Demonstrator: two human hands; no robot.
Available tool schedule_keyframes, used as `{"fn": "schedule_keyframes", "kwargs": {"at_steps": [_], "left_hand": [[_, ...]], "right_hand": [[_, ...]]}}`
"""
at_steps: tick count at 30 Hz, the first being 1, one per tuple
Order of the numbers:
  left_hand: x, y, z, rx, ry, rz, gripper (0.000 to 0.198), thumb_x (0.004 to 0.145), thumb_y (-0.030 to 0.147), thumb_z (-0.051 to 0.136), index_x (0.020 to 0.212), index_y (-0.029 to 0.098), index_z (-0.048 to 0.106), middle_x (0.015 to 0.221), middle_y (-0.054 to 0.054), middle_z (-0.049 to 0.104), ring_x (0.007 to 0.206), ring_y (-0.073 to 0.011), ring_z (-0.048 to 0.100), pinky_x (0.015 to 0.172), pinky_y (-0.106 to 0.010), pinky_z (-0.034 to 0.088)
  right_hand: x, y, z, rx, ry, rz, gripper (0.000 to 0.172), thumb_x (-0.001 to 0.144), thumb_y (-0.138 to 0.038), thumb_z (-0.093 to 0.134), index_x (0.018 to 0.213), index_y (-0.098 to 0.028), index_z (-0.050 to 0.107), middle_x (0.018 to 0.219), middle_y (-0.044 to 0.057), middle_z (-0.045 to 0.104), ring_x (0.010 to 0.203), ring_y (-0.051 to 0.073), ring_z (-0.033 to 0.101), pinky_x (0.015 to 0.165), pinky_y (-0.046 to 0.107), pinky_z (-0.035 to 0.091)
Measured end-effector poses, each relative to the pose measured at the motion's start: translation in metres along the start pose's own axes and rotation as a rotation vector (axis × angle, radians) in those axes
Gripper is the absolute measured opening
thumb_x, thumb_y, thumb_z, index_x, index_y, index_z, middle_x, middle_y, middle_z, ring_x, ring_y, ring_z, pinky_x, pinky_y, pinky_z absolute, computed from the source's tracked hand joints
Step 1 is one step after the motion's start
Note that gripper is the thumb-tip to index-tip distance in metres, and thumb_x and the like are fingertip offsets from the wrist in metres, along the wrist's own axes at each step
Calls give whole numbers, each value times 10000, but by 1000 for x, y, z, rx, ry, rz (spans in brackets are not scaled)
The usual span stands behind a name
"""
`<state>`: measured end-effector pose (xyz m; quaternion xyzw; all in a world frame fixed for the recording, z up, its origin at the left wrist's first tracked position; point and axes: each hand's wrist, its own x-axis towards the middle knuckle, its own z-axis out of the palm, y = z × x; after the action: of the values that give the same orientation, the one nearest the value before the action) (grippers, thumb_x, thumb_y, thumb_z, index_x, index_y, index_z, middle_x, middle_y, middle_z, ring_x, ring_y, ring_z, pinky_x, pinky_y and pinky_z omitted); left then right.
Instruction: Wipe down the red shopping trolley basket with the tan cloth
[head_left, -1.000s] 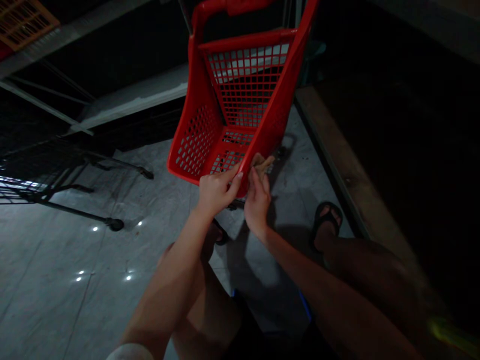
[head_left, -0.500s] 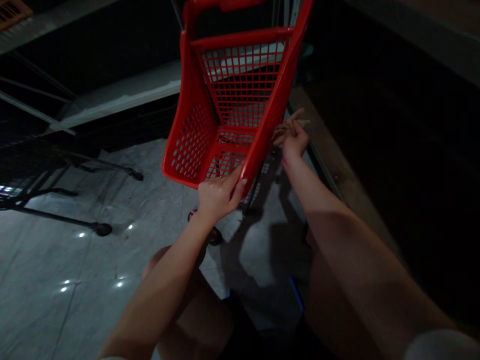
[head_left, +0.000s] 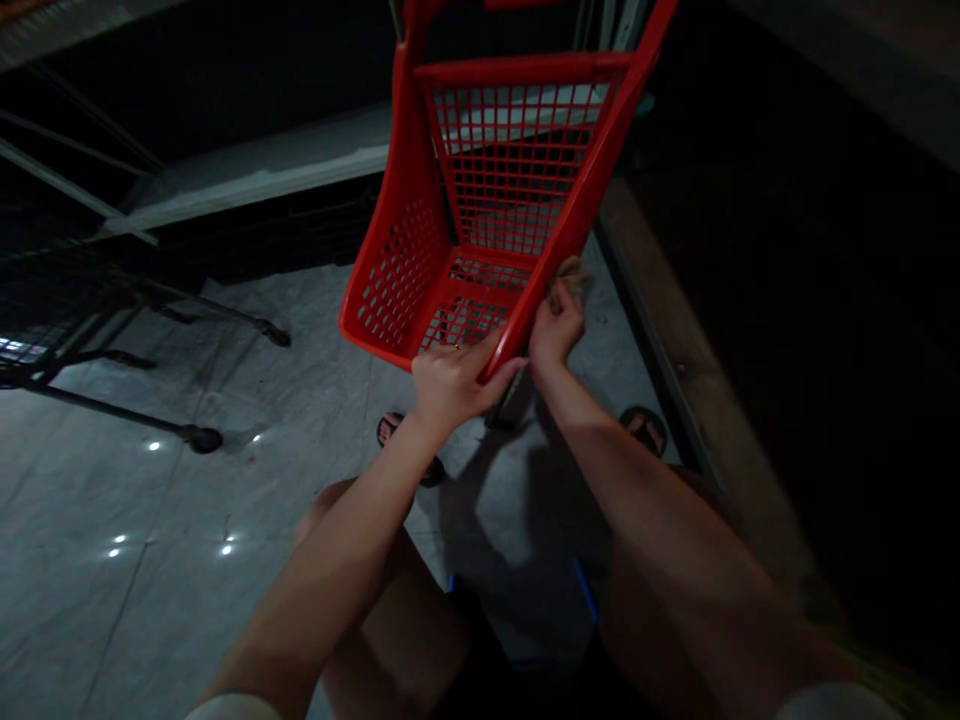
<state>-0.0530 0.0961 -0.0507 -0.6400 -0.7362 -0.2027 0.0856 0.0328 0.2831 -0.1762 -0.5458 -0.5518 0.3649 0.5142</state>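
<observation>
A red plastic shopping cart (head_left: pixel 517 68) with perforated sides and a grid back stands in front of me, its basket tilted in view. My left hand (head_left: pixel 456 382) is closed over the near rim at the basket's front right corner. Against the outer right side of the basket, my right hand (head_left: pixel 556 322) bunches a tan cloth (head_left: pixel 573 272), which is partly hidden behind its fingers and blurred. The cloth appears to touch the red wall.
At the left is a dark metal cart (head_left: pixel 112 365) with casters on the tiled floor (head_left: pixel 180 560). A pale low shelf (head_left: pixel 262 190) runs behind the red cart. Along the right lies a wooden ledge (head_left: pixel 720 430). My sandalled foot (head_left: pixel 645 428) is beside it.
My right hand has moved left and down with the cloth, closer to the basket's front corner. The cart sits further right in view. My left hand keeps its grip on the rim.
</observation>
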Motion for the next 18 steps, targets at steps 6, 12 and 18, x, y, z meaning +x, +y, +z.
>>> {"fn": "schedule_keyframes", "kwargs": {"at_steps": [6, 12, 18], "left_hand": [[-3, -21, -3, 23, 58, -7, 511, 1092, 528, 443, 1231, 206, 814, 684, -48, 769, 633, -181, 704, 642, -311, 484], [-17, -52, -12, -20, 97, 5, 433, 1058, 504, 530, 1168, 215, 832, 681, -35, 779, 590, -158, 683, 624, -285, 493], [-27, -48, -35, -64, 5, -30, 409, 1050, 514, 529, 1177, 256, 820, 844, -47, 836, 661, -193, 733, 661, -318, 561]], "right_hand": [[-99, -17, -10, -25, -134, -39, 429, 987, -269, 521, 1361, -313, 725, 1402, 85, 677, 1376, 262, 643, 1189, 503, 543], [-109, -20, -23, 27, -220, -102, 354, 987, -357, 573, 1268, -292, 779, 1258, 85, 765, 1188, 247, 746, 1076, 479, 627], [19, -23, -21, 108, -42, -58, 523, 956, -180, 472, 1440, -115, 656, 1406, 176, 707, 1294, 240, 692, 1160, 518, 541]]}}
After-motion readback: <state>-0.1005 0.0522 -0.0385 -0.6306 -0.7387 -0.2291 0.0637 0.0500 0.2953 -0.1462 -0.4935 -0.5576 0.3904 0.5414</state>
